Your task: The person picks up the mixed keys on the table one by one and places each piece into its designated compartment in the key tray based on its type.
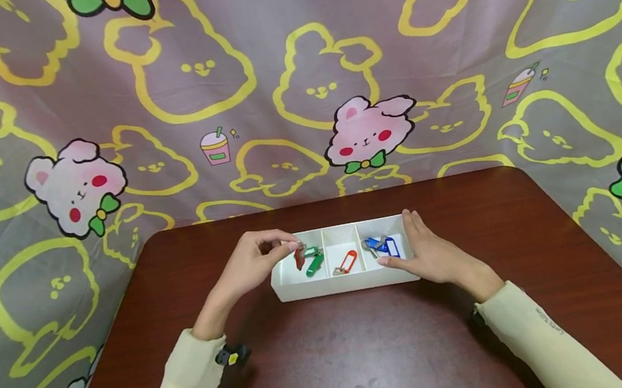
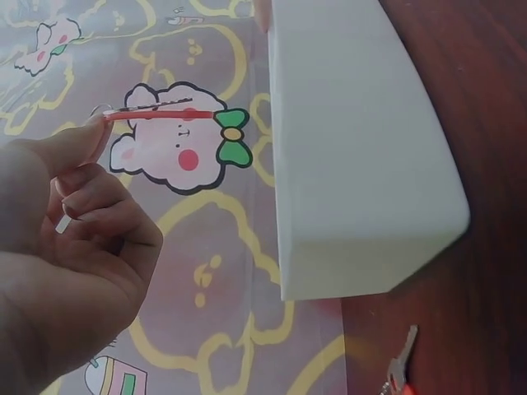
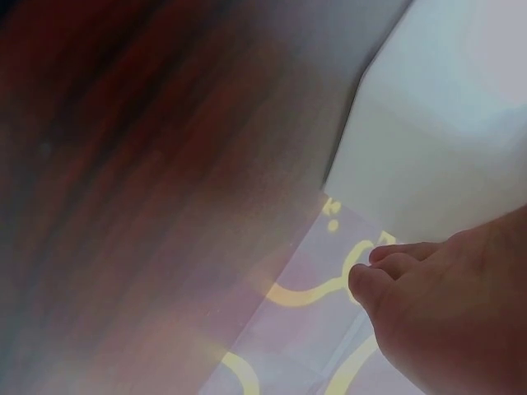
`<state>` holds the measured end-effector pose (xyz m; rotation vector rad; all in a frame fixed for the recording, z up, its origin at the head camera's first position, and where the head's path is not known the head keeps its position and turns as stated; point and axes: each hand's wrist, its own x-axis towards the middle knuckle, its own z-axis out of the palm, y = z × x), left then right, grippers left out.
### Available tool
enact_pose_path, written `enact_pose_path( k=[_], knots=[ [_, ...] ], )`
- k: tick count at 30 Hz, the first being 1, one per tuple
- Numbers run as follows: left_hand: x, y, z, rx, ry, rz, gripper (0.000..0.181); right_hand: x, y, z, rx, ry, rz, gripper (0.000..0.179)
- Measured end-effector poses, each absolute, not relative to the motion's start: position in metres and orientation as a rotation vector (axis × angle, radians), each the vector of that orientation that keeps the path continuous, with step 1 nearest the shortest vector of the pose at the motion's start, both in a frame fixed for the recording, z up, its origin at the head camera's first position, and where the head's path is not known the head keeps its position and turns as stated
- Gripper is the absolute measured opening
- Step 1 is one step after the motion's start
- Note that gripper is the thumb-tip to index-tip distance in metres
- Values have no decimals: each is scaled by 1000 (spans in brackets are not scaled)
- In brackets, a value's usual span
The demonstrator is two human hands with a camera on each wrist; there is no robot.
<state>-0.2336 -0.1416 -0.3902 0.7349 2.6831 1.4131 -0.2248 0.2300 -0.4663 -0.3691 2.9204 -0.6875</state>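
A white three-compartment tray (image 1: pixel 335 286) stands on the table. Over its left compartment my left hand (image 1: pixel 252 264) pinches a red key tag (image 2: pixel 165 115) with a key hanging from the ring. Below it lie green key tags (image 1: pixel 315 263). The middle compartment holds an orange-red key tag (image 1: pixel 350 259) with its key. Blue key tags (image 1: pixel 391 247) with keys lie in the right one. My right hand (image 1: pixel 433 253) rests at the tray's right end, fingers straight along the end wall, thumb extended over the front rim.
A key (image 2: pixel 403 358) with a bit of red at its ring lies on the brown table (image 1: pixel 332 355) near the tray's end, in the left wrist view. A patterned curtain (image 1: pixel 264 62) hangs behind the table and along both sides.
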Motion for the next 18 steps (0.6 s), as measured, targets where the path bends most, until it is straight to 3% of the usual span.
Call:
enact_pose_path(
  k=[18],
  knots=[
    [-247,-122,-384,766,2668,1447,9,-226,229,-467,-396,2986,-582,129]
  ],
)
